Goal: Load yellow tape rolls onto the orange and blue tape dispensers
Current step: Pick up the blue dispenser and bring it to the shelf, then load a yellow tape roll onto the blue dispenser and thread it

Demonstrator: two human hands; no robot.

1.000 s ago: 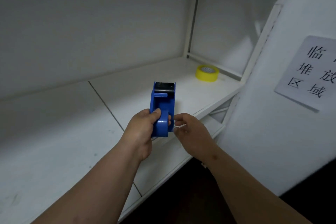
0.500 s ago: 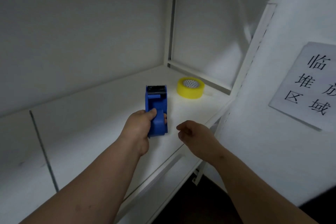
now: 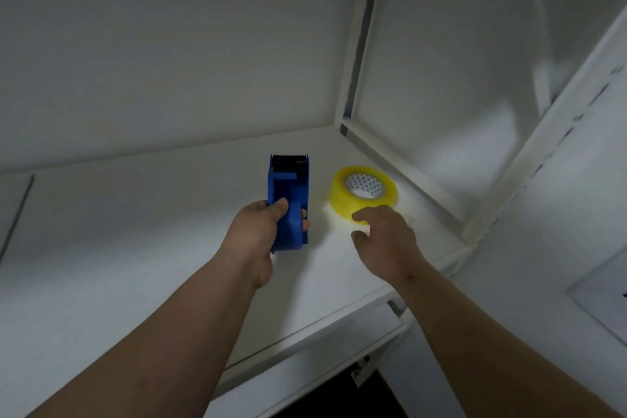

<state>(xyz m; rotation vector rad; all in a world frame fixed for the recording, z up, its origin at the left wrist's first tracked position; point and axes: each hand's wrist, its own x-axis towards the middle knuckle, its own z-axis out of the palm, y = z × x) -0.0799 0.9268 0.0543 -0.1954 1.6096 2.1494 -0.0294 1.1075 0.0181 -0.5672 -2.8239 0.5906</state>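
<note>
While the blue dispenser (image 3: 288,204) is being gripped steady by the left hand (image 3: 252,234), the yellow roll (image 3: 363,192) is being reached for by the right hand (image 3: 383,234), fingers loosely open, prob for loading.

The moulded plastic tape dispenser (image 3: 288,195) is a saturated royal blue all over its body and handle, with a black serrated cutter strip across its far end and a dark, near-black recess just behind it. The round roll of packing tape (image 3: 363,193) is translucent lemon yellow, and the inside of its core is white printed with a small repeating pattern of dark triangular marks. The flat metal shelf (image 3: 135,231) under both is plain white, shaded greyish, as are its upright posts.
</note>
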